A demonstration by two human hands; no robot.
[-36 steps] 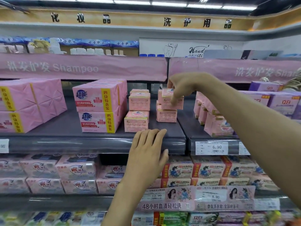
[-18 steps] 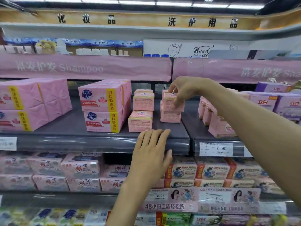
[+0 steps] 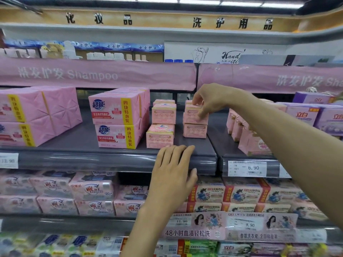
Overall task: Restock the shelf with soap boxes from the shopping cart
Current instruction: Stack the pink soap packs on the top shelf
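Right hand (image 3: pixel 209 102) pinches the top soap box (image 3: pixel 191 117) on its stack on the shelf (image 3: pixel 79 140); left hand (image 3: pixel 172 175) rests flat-fingered on the shelf edge. Squaring the box before release should steady the stack.

The yellow fascia (image 3: pixel 167 19) is carrying "化妆品" and "洗护用品". The pink banner (image 3: pixel 92 75) is reading "洗发护发 Shampoo". The pink soap packs (image 3: pixel 115 112) are showing "超能" and, on a yellow band, "四块特惠装". The purple boxes (image 3: pixel 304 115) are showing "立白". A shelf-edge price tag (image 3: pixel 247 168) is reading 6.90. A lower tag (image 3: pixel 181 221) is reading 12.90 and the neighbouring tag (image 3: pixel 249 225) 9.90. The pink strip (image 3: pixel 187 233) is reading "48小时血渍轻松洗". Print on the small soap boxes (image 3: pixel 194 130) is coming out too blurred to read.
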